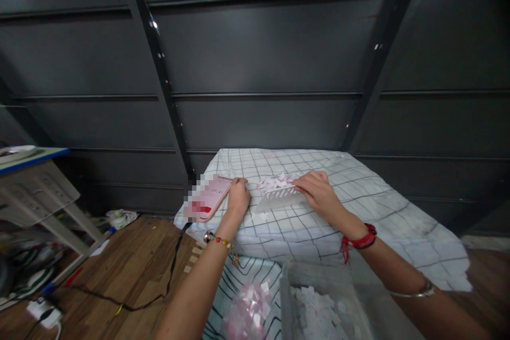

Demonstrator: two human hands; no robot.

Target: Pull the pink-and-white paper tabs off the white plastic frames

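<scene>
My right hand (319, 196) grips the near right rim of a small white slotted basket (281, 197). The basket looks tilted, and small white and pink paper-like pieces (282, 180) show at its far side. To its left, my left hand (239, 197) is curled closed beside the upper right corner of a pink phone (209, 199). Whatever its fingers may hold is hidden. The phone lies on the checked white cloth (319, 236), part of it pixelated. Whether my left hand touches the phone, I cannot tell.
Below the cloth stand a grey plastic bin (285, 297) with white pieces and a striped surface bearing a pink plastic bag (249, 313). A black cable (171, 276) runs from the phone across the floor. A power strip (43, 312) and table (35, 186) are left; dark wall panels (258, 53) stand behind.
</scene>
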